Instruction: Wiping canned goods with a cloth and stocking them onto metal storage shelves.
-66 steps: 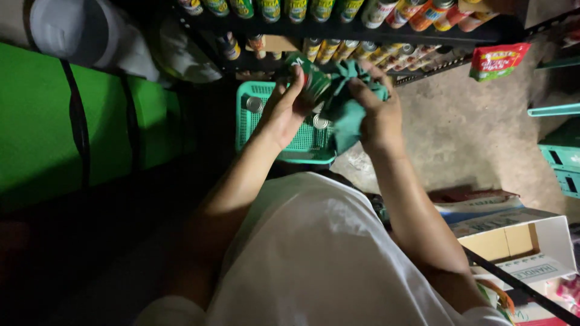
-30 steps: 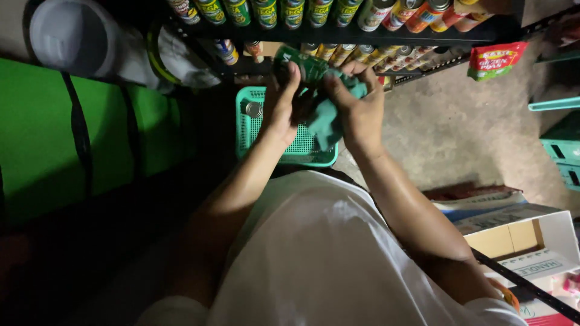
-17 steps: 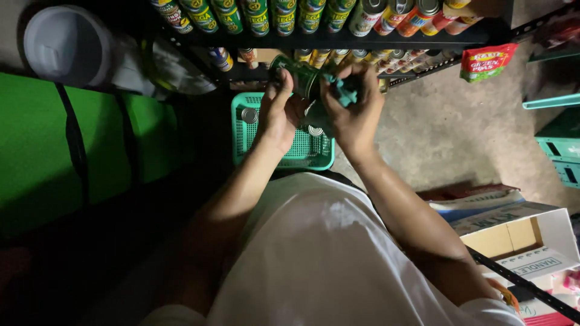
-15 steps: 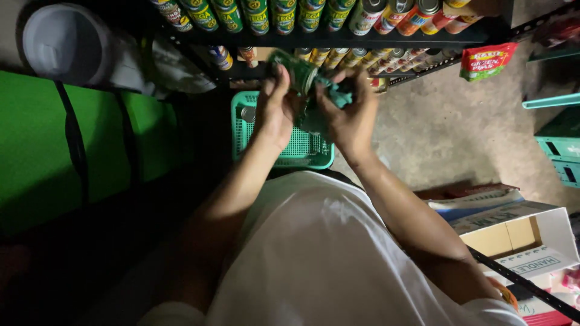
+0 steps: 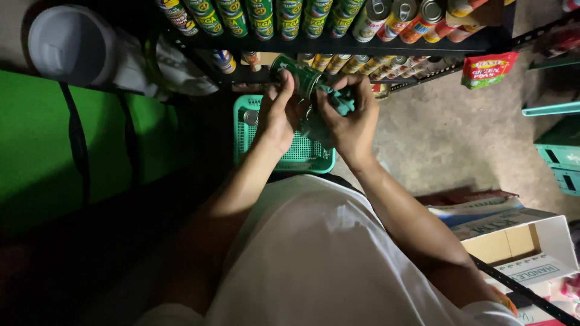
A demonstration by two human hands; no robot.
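The left hand [image 5: 279, 118] is closed round a green tin can [image 5: 297, 75], likely rigid, smooth and weighty, best gripped round its cylindrical side, while the right hand [image 5: 350, 124] clutches a soft teal cloth [image 5: 339, 102] against it.

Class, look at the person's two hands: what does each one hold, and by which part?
The left hand grips a green metal can around its side. The right hand holds a bunched teal cloth against it.

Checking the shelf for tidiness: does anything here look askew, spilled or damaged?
No spill or damage shows. Only the green can lies tilted, held by the left hand, while the right hand presses a teal cloth to it above the green basket.
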